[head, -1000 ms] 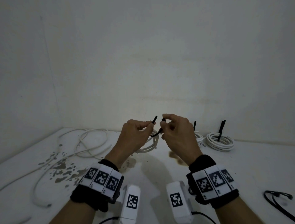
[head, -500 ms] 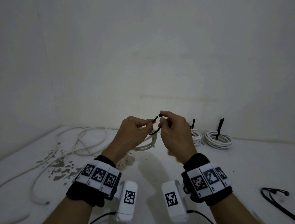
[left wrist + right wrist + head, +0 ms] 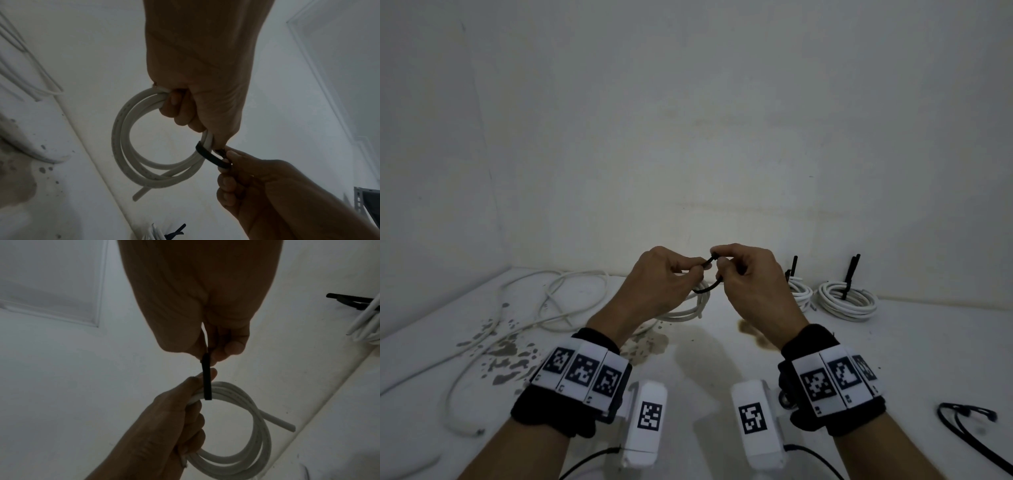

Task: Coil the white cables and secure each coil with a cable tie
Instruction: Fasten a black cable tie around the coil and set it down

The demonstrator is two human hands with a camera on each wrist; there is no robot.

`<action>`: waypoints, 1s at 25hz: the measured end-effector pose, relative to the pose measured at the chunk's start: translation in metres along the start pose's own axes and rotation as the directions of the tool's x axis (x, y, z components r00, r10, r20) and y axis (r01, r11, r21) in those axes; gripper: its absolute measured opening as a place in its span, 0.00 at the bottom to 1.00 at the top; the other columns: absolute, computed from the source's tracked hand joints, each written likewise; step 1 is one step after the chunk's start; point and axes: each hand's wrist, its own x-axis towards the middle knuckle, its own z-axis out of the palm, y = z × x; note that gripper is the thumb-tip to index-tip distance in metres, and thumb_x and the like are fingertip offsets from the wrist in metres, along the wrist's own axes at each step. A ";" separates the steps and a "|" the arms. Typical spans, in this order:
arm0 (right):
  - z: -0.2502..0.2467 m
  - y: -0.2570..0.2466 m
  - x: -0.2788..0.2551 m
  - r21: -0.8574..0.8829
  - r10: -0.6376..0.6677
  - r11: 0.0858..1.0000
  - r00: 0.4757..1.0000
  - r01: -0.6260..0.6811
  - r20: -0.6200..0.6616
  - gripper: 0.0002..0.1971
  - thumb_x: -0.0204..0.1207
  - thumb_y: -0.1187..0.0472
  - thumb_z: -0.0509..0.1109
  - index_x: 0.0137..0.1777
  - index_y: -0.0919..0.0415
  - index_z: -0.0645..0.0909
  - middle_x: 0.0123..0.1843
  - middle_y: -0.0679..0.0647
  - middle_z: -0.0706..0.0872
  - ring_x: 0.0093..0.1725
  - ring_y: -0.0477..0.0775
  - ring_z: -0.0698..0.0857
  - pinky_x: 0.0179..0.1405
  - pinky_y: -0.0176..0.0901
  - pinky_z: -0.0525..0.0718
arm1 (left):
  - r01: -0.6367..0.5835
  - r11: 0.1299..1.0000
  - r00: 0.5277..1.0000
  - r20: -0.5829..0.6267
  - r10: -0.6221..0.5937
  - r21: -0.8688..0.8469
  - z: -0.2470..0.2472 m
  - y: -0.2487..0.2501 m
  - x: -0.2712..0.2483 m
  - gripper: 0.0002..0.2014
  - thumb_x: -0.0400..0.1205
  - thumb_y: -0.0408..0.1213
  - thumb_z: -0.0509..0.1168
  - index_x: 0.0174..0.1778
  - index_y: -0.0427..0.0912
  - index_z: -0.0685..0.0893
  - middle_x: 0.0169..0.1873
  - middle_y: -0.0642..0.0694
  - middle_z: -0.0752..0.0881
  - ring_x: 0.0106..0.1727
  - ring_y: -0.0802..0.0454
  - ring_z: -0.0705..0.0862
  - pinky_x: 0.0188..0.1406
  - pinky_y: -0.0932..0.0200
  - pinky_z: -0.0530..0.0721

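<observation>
My left hand (image 3: 671,274) grips a small coil of white cable (image 3: 127,146) held above the table; its curled fingers (image 3: 176,105) close round the loops. A black cable tie (image 3: 209,155) is looped round the coil beside that grip. My right hand (image 3: 743,274) pinches the tie's end (image 3: 205,363) between thumb and forefinger, just right of the left hand. In the right wrist view the coil (image 3: 246,418) hangs below the tie, with a free cable end (image 3: 283,425) sticking out. The two hands almost touch in the head view.
Loose white cables (image 3: 558,298) sprawl over the stained table (image 3: 722,356) at the left. Two tied coils (image 3: 846,301) with upright black ties stand at the back right by the wall. More black ties (image 3: 962,421) lie at the right front edge.
Both hands have drawn closer together and risen slightly. The tie's free end, which stuck up from the left hand, now meets the right hand's pinch, closing the loop round the coil.
</observation>
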 end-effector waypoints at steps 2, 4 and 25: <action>-0.005 -0.001 0.001 0.111 0.053 0.992 0.996 -0.060 0.066 0.10 0.84 0.65 0.66 0.56 0.57 0.89 0.33 0.53 0.88 0.27 0.42 0.80 0.30 0.34 0.77 | -0.032 0.999 0.999 0.014 0.032 0.013 -0.002 0.002 0.000 0.10 0.82 0.37 0.67 0.49 0.54 0.94 0.40 0.57 0.93 0.38 0.42 0.91 0.45 0.41 0.89; -0.013 -0.003 0.000 0.309 0.102 0.939 0.981 -0.150 0.167 0.06 0.83 0.68 0.69 0.54 0.64 0.88 0.32 0.58 0.88 0.28 0.51 0.81 0.27 0.42 0.78 | -0.065 0.997 0.997 0.035 0.067 -0.031 -0.004 0.006 0.000 0.10 0.83 0.36 0.66 0.46 0.48 0.95 0.36 0.53 0.93 0.39 0.49 0.92 0.50 0.44 0.89; 0.005 -0.026 -0.012 -0.116 -0.413 0.911 0.883 0.396 -0.225 0.10 0.79 0.72 0.72 0.36 0.65 0.78 0.25 0.37 0.74 0.28 0.31 0.79 0.27 0.19 0.70 | 0.096 0.982 0.959 -0.249 -0.135 -0.164 0.018 -0.005 -0.001 0.19 0.83 0.41 0.65 0.25 0.48 0.86 0.10 0.54 0.67 0.15 0.58 0.63 0.18 0.66 0.62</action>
